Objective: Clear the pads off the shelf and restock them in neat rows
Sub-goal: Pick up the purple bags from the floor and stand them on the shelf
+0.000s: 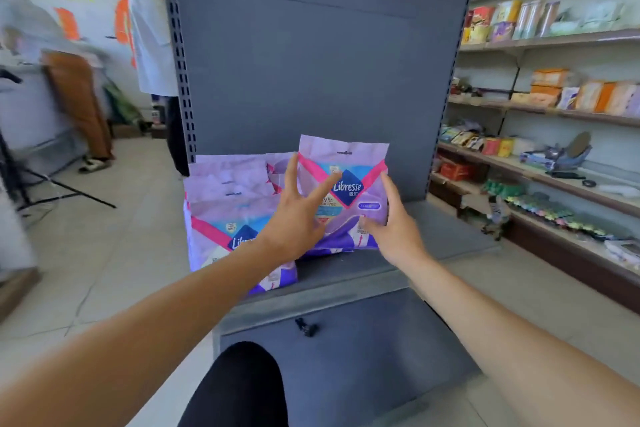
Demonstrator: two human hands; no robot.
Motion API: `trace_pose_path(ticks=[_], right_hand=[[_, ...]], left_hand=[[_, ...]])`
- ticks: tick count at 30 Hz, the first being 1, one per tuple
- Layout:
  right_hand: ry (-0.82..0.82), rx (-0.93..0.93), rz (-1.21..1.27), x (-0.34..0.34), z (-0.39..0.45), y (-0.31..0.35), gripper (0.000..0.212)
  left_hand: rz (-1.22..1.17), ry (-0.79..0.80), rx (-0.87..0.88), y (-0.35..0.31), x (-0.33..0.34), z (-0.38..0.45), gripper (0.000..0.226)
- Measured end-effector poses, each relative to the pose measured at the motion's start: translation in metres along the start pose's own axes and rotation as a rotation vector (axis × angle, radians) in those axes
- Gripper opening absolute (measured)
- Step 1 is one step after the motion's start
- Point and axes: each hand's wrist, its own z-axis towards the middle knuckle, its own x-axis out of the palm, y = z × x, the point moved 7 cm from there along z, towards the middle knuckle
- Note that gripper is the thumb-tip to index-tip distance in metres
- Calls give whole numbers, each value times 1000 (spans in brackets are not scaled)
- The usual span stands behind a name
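A purple Libresse pad pack (pixel 349 184) stands upright on the grey shelf (pixel 440 236), near its middle. My right hand (pixel 394 229) holds the pack's lower right edge, thumb on its front. My left hand (pixel 298 218) is spread open in front of the pack's left side, fingers straight, fingertips touching its face. To the left, a row of several more pad packs (pixel 228 215) stands one behind another at the shelf's left end.
The dark grey back panel (pixel 311 62) rises behind the shelf. Stocked shelves (pixel 554 107) line the right wall. A person in a white shirt (pixel 152 38) stands behind the unit's left post. My knee (pixel 242 385) is low in front.
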Motion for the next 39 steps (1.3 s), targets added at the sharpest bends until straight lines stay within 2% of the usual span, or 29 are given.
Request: trace_pose_path(ticks=[3,6,10,13,15,18,21,28,31,34,37,39], right_hand=[[53,-23,-37,17,10,-13,86],[81,-27,-22,24,19,-28,83],[113,-24,-22,34,26,-57,85],[156,-32,-36,44,25,-69,85],[173,-71,-77,51,23,-71,86],[182,-126,-120,57,21,-73,88],[205,-153,-186,59,17,-75,87],[191,-210,-226,60,12,-73,82],[175,-203,-218,60,11,-75,81],[170,-183,-183,60,9,-77,80],[173,-192,-197,60,10,-77,80],[175,-184,-211,60,12,-79,80]], left_hand=[[153,-9,47,12,11,-1,80],[310,75,31,14,26,-2,81],[664,205,-22,16,50,-2,87],[768,240,-85,21,62,-11,88],[833,214,-52,18,65,-16,87],[835,273,33,14,77,-23,84],[816,332,35,16,84,-30,76],[829,337,56,26,84,-35,73],[806,305,102,30,84,-36,77],[884,209,136,25,70,-40,83],[944,83,9,24,39,-51,84],[962,66,-88,32,26,-65,85]])
